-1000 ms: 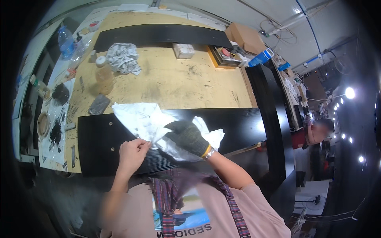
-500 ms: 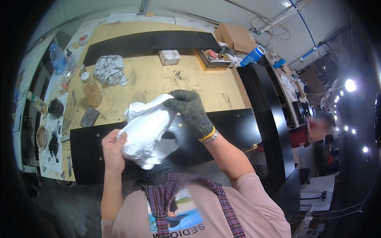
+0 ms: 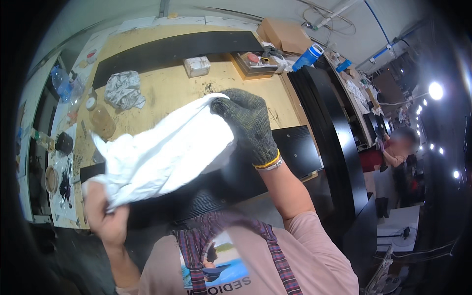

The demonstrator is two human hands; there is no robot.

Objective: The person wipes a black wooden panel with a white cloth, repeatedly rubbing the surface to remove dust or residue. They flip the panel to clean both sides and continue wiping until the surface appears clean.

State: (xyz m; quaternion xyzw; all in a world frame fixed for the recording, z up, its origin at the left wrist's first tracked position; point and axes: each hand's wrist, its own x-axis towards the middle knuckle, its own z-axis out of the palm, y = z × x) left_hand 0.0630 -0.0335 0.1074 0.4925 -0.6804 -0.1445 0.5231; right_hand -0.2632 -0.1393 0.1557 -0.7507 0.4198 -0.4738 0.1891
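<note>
A white cloth (image 3: 167, 152) is stretched in the air between my two hands. My bare left hand (image 3: 105, 216) grips its lower left end, with the fingers smeared a little by motion. On my right hand (image 3: 246, 118) is a dark green knitted glove with a yellow cuff; it pinches the cloth's upper right corner. Beneath the cloth lies a long black board (image 3: 295, 147), partly hidden by it, along the near edge of the wooden worktable (image 3: 172, 103).
A second black board (image 3: 172, 51) lies at the back, beside a pale block (image 3: 197, 67) and an open box (image 3: 253, 66). Left are a crumpled grey rag (image 3: 124, 90) and a bottle (image 3: 102, 118). Black panels (image 3: 329, 132) stand stacked at right; a person (image 3: 393, 147) is beyond.
The cloth has been pulled out wider. My left hand has moved left and down with its end, while my right hand has moved slightly right and up. The view has shifted a little.
</note>
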